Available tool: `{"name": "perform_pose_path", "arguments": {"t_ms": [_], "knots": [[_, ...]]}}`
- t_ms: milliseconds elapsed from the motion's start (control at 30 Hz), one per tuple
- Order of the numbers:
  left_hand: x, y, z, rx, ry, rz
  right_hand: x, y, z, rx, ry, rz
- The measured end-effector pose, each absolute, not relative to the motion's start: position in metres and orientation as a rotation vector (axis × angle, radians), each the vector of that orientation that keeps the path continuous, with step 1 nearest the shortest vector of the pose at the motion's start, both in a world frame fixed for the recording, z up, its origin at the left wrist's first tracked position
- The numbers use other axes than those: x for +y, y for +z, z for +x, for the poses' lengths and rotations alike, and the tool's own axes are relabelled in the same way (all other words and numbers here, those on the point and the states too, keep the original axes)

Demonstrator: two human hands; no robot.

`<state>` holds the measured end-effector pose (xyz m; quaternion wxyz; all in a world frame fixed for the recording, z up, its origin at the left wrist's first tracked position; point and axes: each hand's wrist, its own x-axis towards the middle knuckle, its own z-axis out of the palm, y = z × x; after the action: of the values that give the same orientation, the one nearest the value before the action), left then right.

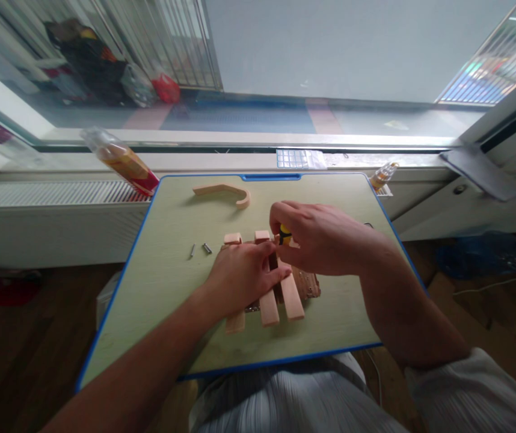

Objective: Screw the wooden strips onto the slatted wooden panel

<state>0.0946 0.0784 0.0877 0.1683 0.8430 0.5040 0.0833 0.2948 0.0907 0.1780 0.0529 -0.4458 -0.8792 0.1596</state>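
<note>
My right hand is closed around a screwdriver with a yellow and black handle, held over the far end of a pale wooden strip. The tool's tip is hidden. Spread across a second wooden strip and a third wooden strip, my left hand grips them from above, its thumb reaching toward the right one. Beneath the strips lies a rough brown board, partly covered by my hands. Two metal screws rest on the table left of the strips.
A curved, hook-ended wooden piece lies toward the back of the blue-edged folding table. Behind the table, a bottle leans at the left and a smaller bottle stands at the right. A window sill runs behind.
</note>
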Motion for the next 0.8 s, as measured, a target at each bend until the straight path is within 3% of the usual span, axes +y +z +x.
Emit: {"name": "perform_pose_path", "arguments": {"t_ms": [167, 600, 800], "knots": [[0.079, 0.087, 0.094, 1.463, 0.215, 2.396, 0.091, 0.180, 0.296, -2.678, 0.605, -1.314], [0.077, 0.088, 0.097, 1.500, 0.238, 2.385, 0.093, 0.178, 0.287, -2.616, 0.346, -1.453], [0.077, 0.086, 0.094, 1.464, 0.251, 2.396, 0.092, 0.178, 0.282, -2.629, 0.376, -1.498]]}}
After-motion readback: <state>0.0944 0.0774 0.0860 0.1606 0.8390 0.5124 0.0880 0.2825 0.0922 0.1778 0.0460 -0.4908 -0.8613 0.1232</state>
